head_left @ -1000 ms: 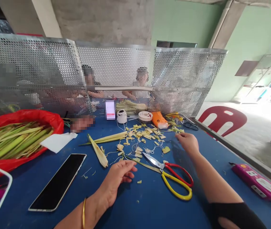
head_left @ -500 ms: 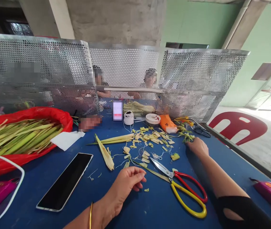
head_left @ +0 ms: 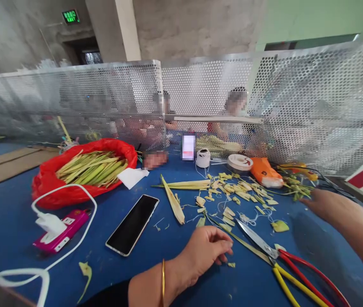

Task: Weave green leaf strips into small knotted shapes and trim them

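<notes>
My left hand (head_left: 208, 247), with a gold bangle at the wrist, rests on the blue table with its fingers loosely curled in. Nothing shows between them. A scrap of yellow leaf lies just beside its fingertips. On the far right, my right hand (head_left: 338, 209) hovers by a small bunch of knotted green leaf pieces (head_left: 298, 187). Its fingertips are blurred and mostly hidden, so a grip cannot be made out. Between the hands lie scissors (head_left: 272, 253) with one red and one yellow handle, blades over a long leaf strip (head_left: 245, 241). Cut leaf pieces (head_left: 229, 187) and white thread are scattered beyond.
A red bag (head_left: 85, 194) of leaf strips stands left, near a black-screened phone (head_left: 132, 224) and a magenta power strip (head_left: 61, 232) with white cable. A thread spool (head_left: 203, 158), tape roll (head_left: 239, 163) and orange packet (head_left: 266, 172) line the back, before a perforated metal screen (head_left: 207, 81).
The view has swung left, so everything sits further right and more of the red bag shows. My right hand stays by the green bunch; my left hand keeps its curled pose.
</notes>
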`<state>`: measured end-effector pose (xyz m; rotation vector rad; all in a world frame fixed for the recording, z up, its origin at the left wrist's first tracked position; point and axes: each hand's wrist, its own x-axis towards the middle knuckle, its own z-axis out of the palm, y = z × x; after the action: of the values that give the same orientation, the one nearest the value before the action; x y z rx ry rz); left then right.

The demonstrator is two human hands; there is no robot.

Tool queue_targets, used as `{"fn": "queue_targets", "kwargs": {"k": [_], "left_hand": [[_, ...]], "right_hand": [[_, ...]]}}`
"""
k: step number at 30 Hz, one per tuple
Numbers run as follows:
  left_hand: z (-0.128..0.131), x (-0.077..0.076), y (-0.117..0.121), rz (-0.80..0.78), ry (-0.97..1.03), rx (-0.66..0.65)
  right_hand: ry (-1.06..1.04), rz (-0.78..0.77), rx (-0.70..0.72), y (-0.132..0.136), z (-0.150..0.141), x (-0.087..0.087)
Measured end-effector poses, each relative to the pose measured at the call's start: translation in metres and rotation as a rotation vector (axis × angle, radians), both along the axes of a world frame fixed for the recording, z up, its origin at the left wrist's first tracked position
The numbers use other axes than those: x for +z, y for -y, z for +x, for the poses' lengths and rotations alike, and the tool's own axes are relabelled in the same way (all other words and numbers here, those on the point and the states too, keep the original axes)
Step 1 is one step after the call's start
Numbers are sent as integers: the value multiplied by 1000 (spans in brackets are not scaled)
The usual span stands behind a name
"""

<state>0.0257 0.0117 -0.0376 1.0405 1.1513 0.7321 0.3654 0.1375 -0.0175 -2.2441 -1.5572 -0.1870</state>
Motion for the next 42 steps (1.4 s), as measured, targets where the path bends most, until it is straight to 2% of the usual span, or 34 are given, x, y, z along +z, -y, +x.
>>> {"fn": "queue_targets", "kwargs": {"k": [1, 3, 6, 9, 10, 12, 16, 21, 26, 31, 33, 36, 38, 40, 42], "left_hand": [[0, -1, -1, 31, -22, 7], [-3, -3, -4, 144, -96, 25], [-16, 0, -15, 440, -349, 105], [-36, 9, -32, 734, -826, 232], [-44, 12, -38, 778, -1004, 254], [-56, 16, -54, 768, -1116, 294], [-72, 18, -92, 756, -1272, 219], [-74, 10, -129, 678, -1392, 64], [-71, 7, -128, 667, -1366, 65], [-62, 32, -108, 740, -1199, 249], [-54, 43, -97, 782, -1086, 296], [-37, 46, -77, 825, -879, 229], [-26, 40, -61, 817, -769, 159], [-16, 32, -45, 785, -681, 113], [-8, 25, -33, 756, -593, 106]], "right_hand": [[58, -120, 62, 14, -14, 5], [140, -159, 177, 44, -51, 12], [208, 38, 435, 81, -113, 8], [244, 217, 676, 101, -161, -11], [263, 255, 705, 105, -171, -18], [337, 282, 801, 108, -185, -31], [378, 278, 940, 106, -190, -44], [337, 324, 933, 99, -176, -37], [328, 312, 883, 97, -167, -30], [284, 301, 849, 101, -167, -24], [207, 347, 840, 102, -166, -22], [-58, 376, 817, 100, -165, -21], [-414, 323, 772, 98, -166, -21], [-872, 238, 715, 97, -169, -20], [-1265, 170, 634, 98, -173, -18]]}}
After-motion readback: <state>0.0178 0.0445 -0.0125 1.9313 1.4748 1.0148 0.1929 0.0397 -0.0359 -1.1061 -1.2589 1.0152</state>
